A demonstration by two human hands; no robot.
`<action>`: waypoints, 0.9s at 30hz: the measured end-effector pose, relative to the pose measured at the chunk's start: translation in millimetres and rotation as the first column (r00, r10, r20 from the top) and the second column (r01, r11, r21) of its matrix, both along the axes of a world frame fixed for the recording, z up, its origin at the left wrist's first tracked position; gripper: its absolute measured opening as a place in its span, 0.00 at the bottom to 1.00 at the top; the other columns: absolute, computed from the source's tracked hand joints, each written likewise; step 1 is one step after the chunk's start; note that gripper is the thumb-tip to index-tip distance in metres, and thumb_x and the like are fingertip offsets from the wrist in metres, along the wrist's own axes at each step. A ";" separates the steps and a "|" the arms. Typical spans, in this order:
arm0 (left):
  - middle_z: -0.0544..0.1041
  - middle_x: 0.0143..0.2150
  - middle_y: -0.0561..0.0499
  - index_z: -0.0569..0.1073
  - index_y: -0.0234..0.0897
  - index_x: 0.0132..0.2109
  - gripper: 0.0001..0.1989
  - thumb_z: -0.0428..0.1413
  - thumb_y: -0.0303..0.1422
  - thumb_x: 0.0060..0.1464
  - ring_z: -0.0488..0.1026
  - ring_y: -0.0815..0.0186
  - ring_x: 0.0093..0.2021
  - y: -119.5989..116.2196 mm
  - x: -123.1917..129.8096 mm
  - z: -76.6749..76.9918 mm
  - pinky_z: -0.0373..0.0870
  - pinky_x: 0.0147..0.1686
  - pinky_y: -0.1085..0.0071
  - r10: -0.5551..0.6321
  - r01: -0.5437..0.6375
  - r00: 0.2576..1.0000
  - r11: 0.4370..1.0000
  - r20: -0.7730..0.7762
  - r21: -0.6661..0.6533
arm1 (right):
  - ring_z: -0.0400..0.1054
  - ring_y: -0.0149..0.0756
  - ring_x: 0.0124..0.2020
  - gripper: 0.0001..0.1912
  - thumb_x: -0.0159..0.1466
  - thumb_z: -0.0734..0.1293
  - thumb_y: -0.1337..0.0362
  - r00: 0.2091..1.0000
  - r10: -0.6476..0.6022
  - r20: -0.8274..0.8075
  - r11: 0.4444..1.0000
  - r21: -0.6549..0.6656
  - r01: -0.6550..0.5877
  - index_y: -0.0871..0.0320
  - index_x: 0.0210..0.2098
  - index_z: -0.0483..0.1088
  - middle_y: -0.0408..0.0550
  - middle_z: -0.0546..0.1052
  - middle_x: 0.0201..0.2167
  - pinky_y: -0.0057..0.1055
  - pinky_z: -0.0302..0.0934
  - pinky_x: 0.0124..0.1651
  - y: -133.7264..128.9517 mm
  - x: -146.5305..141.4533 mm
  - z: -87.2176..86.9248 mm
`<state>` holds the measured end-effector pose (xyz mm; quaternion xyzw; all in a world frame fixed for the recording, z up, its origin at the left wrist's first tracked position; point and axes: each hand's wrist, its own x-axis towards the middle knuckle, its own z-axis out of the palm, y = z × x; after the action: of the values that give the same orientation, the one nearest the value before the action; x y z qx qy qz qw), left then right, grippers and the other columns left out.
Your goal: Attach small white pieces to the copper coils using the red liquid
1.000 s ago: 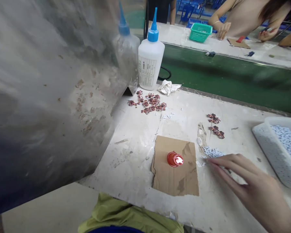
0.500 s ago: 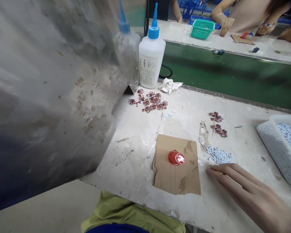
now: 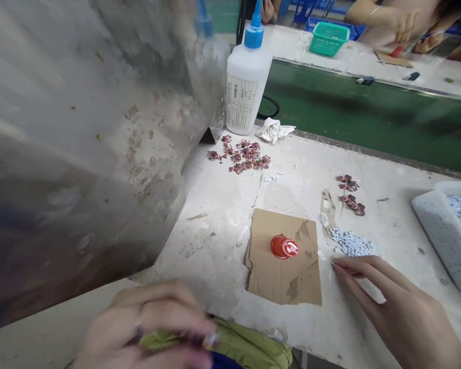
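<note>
Here's your right hand [image 3: 394,302], open and empty, reaching in from the right with its fingertips [image 3: 337,265] down on the table [image 3: 392,210], just below a small heap of white-and-blue pieces [image 3: 349,242]. Your left hand [image 3: 146,325] is down at the near edge, fingers clenched on a fold of olive-green cloth [image 3: 249,348].

Just left of your right fingertips sits a torn cardboard square [image 3: 292,282], and on it stands a glossy red cap-shaped piece [image 3: 283,247], tilted over on its side. Above that heap, two little clusters of reddish-brown pieces [image 3: 349,195] lie on the table, and a bigger scatter of the same pieces [image 3: 240,157] sits further left, beside a crumpled white rag [image 3: 274,130].

Behind those stands a white squeeze bottle with a blue nozzle [image 3: 248,84], and a second bottle [image 3: 211,46] shows blurred through the scuffed, see-through sheet [image 3: 100,154] filling your left side. Over on the right, a white perforated tray [image 3: 436,241] holds a load of those white-and-blue pieces.

Past the table runs a green belt [image 3: 369,100], and on the far side a co-worker's hands [image 3: 405,33] are at work by a green plastic basket [image 3: 329,38].
</note>
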<state>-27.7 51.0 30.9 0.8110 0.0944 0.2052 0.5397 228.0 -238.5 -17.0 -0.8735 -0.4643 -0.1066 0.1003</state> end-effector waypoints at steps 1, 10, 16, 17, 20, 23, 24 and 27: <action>0.84 0.35 0.59 0.82 0.42 0.43 0.07 0.69 0.29 0.59 0.82 0.79 0.32 -2.6 8.6 -3.6 0.80 0.37 0.90 -0.007 0.007 1.000 1.000 -0.015 -0.009 | 0.81 0.38 0.40 0.19 0.79 0.58 0.51 0.999 0.029 0.036 0.999 -0.025 -0.028 0.53 0.45 0.77 0.45 0.84 0.44 0.32 0.71 0.37 -1.9 0.1 -0.9; 0.81 0.37 0.62 0.72 0.46 0.48 0.11 0.60 0.24 0.63 0.81 0.81 0.34 -36.3 36.9 -30.9 0.78 0.39 0.92 0.173 -0.178 0.980 0.983 -0.099 -0.042 | 0.79 0.37 0.41 0.13 0.77 0.64 0.54 0.999 -0.017 0.031 0.997 0.076 0.015 0.52 0.47 0.78 0.42 0.84 0.45 0.33 0.68 0.43 -5.9 -6.0 -6.1; 0.83 0.37 0.58 0.76 0.42 0.47 0.05 0.61 0.27 0.66 0.82 0.78 0.34 -28.2 43.3 -24.2 0.77 0.40 0.88 0.013 -0.014 1.000 0.996 0.008 0.089 | 0.80 0.30 0.33 0.10 0.74 0.67 0.51 0.970 0.036 -0.242 0.980 0.200 0.013 0.48 0.44 0.77 0.34 0.85 0.38 0.25 0.71 0.42 29.0 -16.8 22.3; 0.85 0.38 0.58 0.77 0.41 0.48 0.06 0.64 0.30 0.65 0.84 0.77 0.36 -27.8 44.8 -24.2 0.78 0.42 0.89 0.005 -0.009 0.999 0.995 0.038 0.099 | 0.80 0.30 0.32 0.08 0.74 0.68 0.53 0.961 0.068 -0.269 0.978 0.206 -0.012 0.48 0.44 0.77 0.34 0.85 0.38 0.25 0.72 0.41 36.3 -18.4 26.9; 0.87 0.39 0.57 0.77 0.39 0.52 0.12 0.66 0.35 0.63 0.85 0.77 0.37 -29.0 46.2 -27.2 0.78 0.46 0.92 -0.010 0.005 0.999 0.996 0.046 0.094 | 0.82 0.32 0.34 0.06 0.73 0.69 0.60 0.936 0.154 -0.317 0.973 0.212 -0.088 0.47 0.48 0.77 0.37 0.86 0.42 0.25 0.75 0.40 54.2 -20.3 34.7; 0.87 0.40 0.56 0.76 0.38 0.55 0.11 0.61 0.30 0.68 0.86 0.79 0.38 -30.9 44.1 -30.2 0.77 0.48 0.93 -0.031 0.028 0.999 0.997 0.032 0.078 | 0.84 0.35 0.42 0.08 0.73 0.68 0.62 0.923 0.186 -0.338 0.971 0.207 -0.119 0.47 0.50 0.78 0.39 0.86 0.48 0.26 0.77 0.43 63.8 -19.4 35.9; 0.87 0.39 0.55 0.76 0.38 0.55 0.11 0.60 0.28 0.68 0.85 0.78 0.37 -30.9 43.5 -30.4 0.78 0.47 0.93 -0.028 0.024 0.999 0.996 0.043 0.086 | 0.84 0.35 0.41 0.08 0.74 0.68 0.62 0.925 0.186 -0.332 0.971 0.208 -0.120 0.47 0.50 0.78 0.39 0.86 0.47 0.26 0.77 0.43 65.5 -19.3 35.9; 0.81 0.36 0.54 0.78 0.38 0.50 0.06 0.61 0.28 0.67 0.82 0.78 0.33 -29.3 43.1 -29.3 0.79 0.39 0.89 0.018 -0.025 0.999 0.988 0.050 0.153 | 0.82 0.30 0.32 0.07 0.75 0.67 0.60 0.945 0.163 -0.285 0.974 0.200 -0.108 0.47 0.49 0.78 0.37 0.86 0.43 0.25 0.76 0.41 68.2 -20.0 36.7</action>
<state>15.4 21.7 1.5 0.8440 0.0741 0.2372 0.4753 208.1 -170.3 19.7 -0.8326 -0.4912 -0.0076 0.2557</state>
